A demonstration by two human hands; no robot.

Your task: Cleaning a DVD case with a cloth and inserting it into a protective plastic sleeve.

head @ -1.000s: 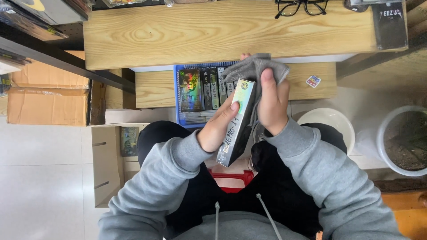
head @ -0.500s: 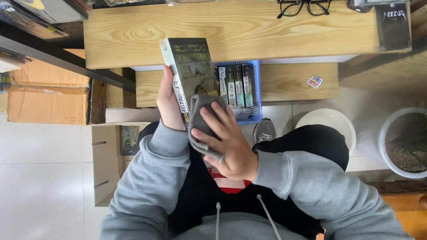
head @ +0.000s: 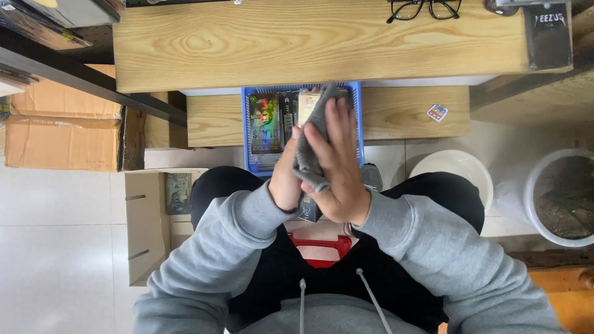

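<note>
Both arms in grey sleeves, elbows bent, forearms angling in toward the body's midline over the lap. Left hand sits under and behind the right, wrist cocked, fingers mostly hidden. Right hand on top, back to camera, fingers straight and pointing fwd, slightly spread, thumb tucked low. Hands touching.

Setting: home work corner, or a small stockroom.
You sit at a wooden desk; cardboard boxes, tiled floor, potted plant, glasses nearby.
</note>
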